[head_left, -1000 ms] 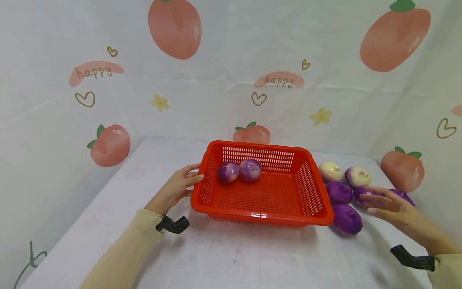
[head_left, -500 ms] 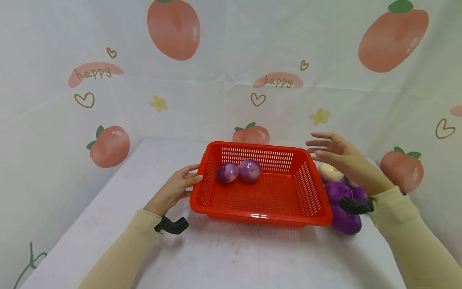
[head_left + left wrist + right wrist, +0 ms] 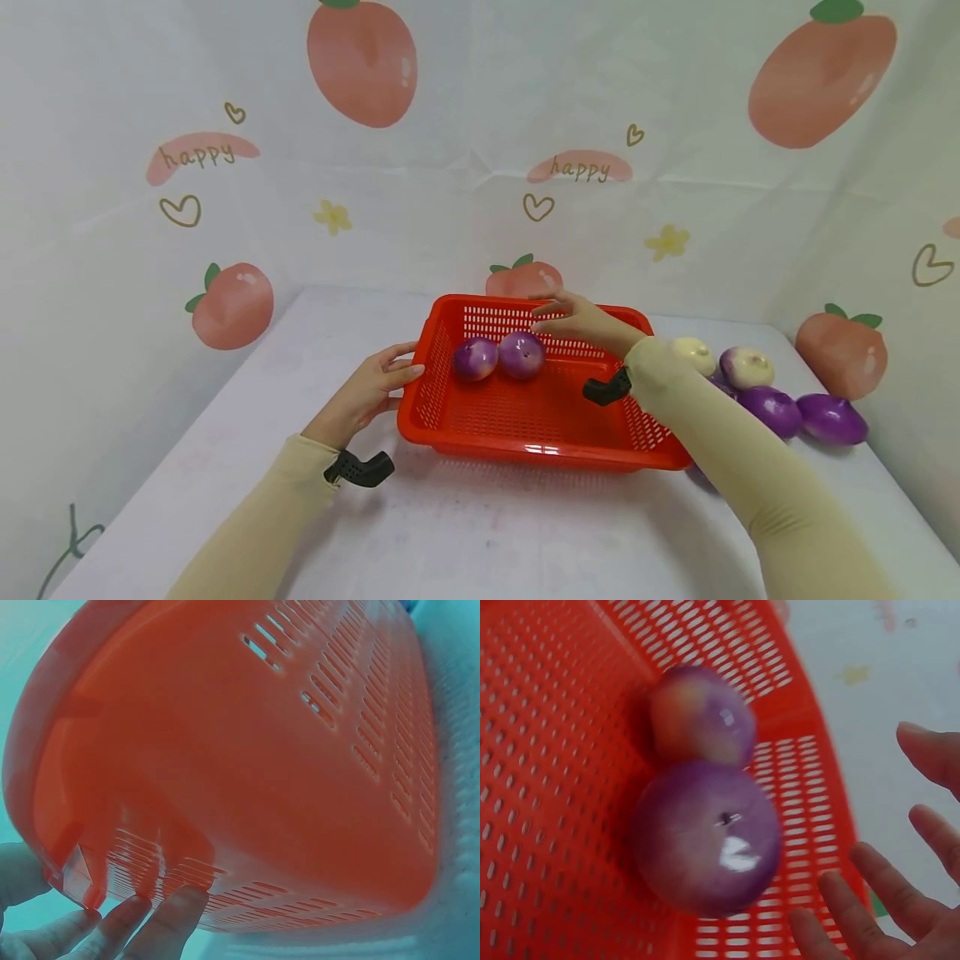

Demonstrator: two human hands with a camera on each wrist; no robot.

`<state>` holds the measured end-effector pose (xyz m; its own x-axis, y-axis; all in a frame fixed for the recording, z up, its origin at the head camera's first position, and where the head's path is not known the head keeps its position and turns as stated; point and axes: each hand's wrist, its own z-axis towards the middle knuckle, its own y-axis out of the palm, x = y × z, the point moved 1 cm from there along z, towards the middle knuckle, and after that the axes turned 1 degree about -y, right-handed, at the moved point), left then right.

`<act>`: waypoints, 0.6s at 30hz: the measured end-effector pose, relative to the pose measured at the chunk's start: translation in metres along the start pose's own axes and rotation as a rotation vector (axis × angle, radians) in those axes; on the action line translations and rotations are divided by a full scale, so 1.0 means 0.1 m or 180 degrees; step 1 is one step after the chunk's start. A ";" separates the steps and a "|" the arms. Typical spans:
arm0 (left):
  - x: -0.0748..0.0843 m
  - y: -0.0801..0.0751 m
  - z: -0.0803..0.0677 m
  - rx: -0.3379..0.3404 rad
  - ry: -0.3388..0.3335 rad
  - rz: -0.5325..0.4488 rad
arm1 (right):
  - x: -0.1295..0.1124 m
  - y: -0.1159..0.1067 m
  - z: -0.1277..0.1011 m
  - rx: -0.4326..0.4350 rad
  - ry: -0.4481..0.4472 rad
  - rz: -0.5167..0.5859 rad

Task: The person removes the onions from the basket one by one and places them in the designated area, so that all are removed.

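Note:
A red plastic basket (image 3: 540,452) with slotted walls stands on the table in the head view. At its left end my left hand (image 3: 367,387) grips the rim, thumb on the rim and fingers against the outer wall (image 3: 225,765). Two round, glossy purple-and-whitish model fruits or vegetables lie touching inside: a left one (image 3: 476,359) and a right one (image 3: 522,355). Over the basket's far side hovers my right hand (image 3: 581,321), holding nothing, its fingers spread beside the right piece (image 3: 709,838) in the right wrist view.
Right of the basket lie several more pieces: two creamy-white ones, a near one (image 3: 692,357) and a right one (image 3: 747,367), and pointed purple ones, such as one (image 3: 770,411) beside another (image 3: 832,419). My right sleeve (image 3: 735,450) partly covers this group. A printed cloth (image 3: 450,208) hangs behind the table.
My right hand has travelled left from above the purple pieces, past the basket's right corner, to over the basket, with nothing in it. My left hand and the basket have stayed put.

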<state>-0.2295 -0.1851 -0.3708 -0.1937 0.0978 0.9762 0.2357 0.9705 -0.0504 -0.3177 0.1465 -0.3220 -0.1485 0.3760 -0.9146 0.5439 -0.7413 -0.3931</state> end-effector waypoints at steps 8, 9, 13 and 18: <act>0.01 0.01 0.00 0.0003 0.0007 0.0028 | 0.18 0.10 0.21 -0.0040 0.0086 -0.0256; 0.01 0.01 0.00 0.0000 0.0007 0.0020 | 0.20 0.11 0.22 -0.0058 0.0062 -0.0319; 0.01 0.01 0.00 0.0003 -0.0009 0.0043 | 0.26 0.13 0.25 -0.0115 0.0037 -0.0470; 0.01 0.01 0.00 0.0039 -0.0046 0.0075 | 0.35 0.15 0.29 -0.0160 0.0099 -0.0566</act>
<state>-0.2296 -0.1844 -0.3697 -0.2020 0.1238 0.9715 0.2288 0.9705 -0.0761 -0.3385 0.1328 -0.3624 -0.2209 0.5163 -0.8274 0.5520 -0.6332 -0.5425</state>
